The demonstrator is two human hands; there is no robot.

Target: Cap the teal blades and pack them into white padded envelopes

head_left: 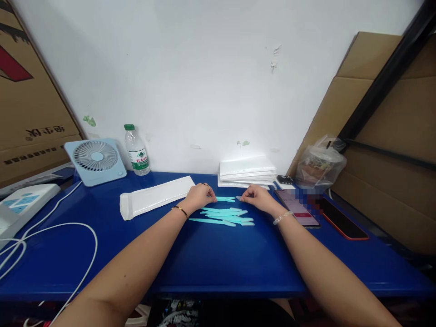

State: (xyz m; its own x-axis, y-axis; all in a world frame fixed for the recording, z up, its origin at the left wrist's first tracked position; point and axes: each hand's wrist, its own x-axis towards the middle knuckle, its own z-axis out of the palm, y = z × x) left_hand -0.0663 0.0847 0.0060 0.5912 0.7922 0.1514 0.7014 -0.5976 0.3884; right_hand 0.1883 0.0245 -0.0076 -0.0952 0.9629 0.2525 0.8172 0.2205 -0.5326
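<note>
On the blue table (211,259) my left hand (200,196) pinches one end of a thin turquoise plastic stick (225,199). My right hand (256,197) has its fingers curled together at the stick's other end, pinching a small pale tip there. Just in front of both hands lies a loose pile of several more turquoise sticks (226,216). A gold bracelet is on my left wrist, and a clear beaded one is on the right.
A white padded envelope (155,196) lies left of my hands; a stack of them (247,171) stands by the wall. Also here: a water bottle (136,150), a small fan (96,160), white cables (51,236), two phones (322,212), a plastic bag (320,162), cardboard boxes on both sides.
</note>
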